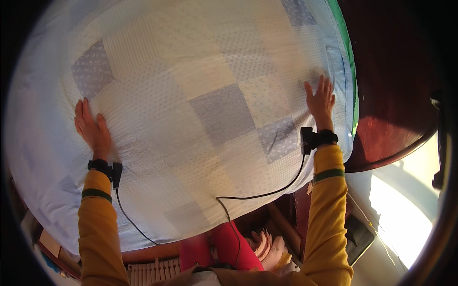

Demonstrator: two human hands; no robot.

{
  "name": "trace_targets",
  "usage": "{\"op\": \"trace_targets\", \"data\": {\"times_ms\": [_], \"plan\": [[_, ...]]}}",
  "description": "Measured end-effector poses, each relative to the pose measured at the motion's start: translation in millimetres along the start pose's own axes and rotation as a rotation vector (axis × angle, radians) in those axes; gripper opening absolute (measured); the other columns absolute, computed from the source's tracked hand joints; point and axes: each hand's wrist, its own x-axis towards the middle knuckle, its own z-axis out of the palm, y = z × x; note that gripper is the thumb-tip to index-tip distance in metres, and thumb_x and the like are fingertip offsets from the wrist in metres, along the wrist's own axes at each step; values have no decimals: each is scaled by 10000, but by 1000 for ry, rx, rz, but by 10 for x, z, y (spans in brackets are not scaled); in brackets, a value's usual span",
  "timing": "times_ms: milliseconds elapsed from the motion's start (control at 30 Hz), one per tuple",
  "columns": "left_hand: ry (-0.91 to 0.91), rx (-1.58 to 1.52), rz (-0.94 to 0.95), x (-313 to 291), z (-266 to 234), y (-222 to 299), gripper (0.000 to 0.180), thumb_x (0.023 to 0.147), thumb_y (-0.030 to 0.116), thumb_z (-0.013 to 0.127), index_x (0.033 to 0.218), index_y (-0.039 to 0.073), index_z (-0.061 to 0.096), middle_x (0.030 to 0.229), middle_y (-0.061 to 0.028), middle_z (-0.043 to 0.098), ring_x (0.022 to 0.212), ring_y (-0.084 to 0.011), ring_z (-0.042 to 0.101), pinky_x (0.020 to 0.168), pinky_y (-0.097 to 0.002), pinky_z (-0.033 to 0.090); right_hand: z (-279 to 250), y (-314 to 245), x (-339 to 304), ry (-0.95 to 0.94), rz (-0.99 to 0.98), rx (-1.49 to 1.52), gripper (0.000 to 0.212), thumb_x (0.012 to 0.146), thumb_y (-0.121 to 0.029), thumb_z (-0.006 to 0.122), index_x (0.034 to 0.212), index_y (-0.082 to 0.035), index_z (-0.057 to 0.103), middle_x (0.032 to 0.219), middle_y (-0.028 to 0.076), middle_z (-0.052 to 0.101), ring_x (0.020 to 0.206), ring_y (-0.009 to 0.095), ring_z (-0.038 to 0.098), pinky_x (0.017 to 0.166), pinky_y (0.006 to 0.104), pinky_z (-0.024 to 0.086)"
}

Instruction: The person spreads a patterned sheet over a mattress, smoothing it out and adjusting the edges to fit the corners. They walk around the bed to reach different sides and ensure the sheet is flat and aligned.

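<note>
A large pale quilt (157, 133) with a patchwork print of blue, cream and grey squares spreads over most of the view. On its left part lies my left hand (93, 129), palm down, fingers stretched out. My right hand (322, 101) rests flat near the quilt's right edge, fingers pointing away from me and slightly apart. Nothing is held in either hand. Small wrinkles run in the cloth beside both hands. Each wrist wears a black strap with a small device, and a thin cable (257, 196) trails from the right one across the quilt.
Along the quilt's right side shows a green edge (350, 62), beside a dark red wooden surface (396, 138). Below sit a slatted light piece (155, 272), pink folded cloth (272, 250) and a dark box (359, 238). Bright sunlight falls on the floor at right.
</note>
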Motion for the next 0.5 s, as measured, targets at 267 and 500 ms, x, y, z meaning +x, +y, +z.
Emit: {"op": "trace_targets", "data": {"times_ms": [267, 500], "plan": [[-31, 51, 32, -11, 69, -124, 557, 950, 259, 448, 1488, 161, 342, 1536, -74, 325, 1419, -273, 297, 1172, -473, 157, -327, -1253, -2288, -206, -816, 505, 682, 973, -625, 337, 1529, -231, 299, 1605, 79, 226, 1490, 242, 175, 1209, 450, 109], [-248, 186, -167, 54, 106, -281, 593, 964, 299, 412, 1528, 195, 260, 1587, -83, 245, 1457, -291, 228, 1159, -540, 146, 332, 653, -1404, 140, -37, 365, 678, 937, -479, 501, 1496, -125, 352, 1544, 198, 307, 1420, 381, 285, 1150, 552, 176]]}}
